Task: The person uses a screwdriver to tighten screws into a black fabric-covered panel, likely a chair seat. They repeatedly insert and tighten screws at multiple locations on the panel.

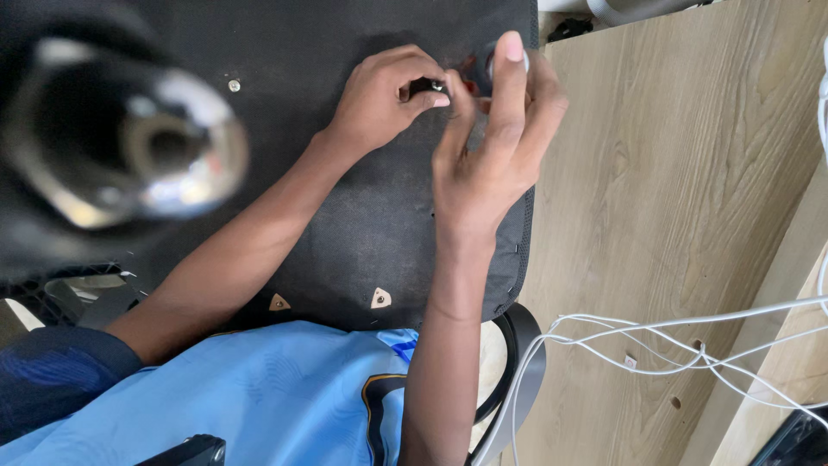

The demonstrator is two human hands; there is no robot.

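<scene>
My left hand pinches a small black part with a metal tip between thumb and forefinger, over a black mat. Just to its right, my right hand holds a small dark round piece with a bit of red at its fingertips, index finger stretched up. The two hands meet near the mat's far right edge, the small parts touching or nearly so. Most of the round piece is hidden by my fingers.
A large blurred shiny metal cylinder looms close at the left. A tiny screw lies on the mat. Light wooden boards fill the right side, with white cables running across them at the lower right.
</scene>
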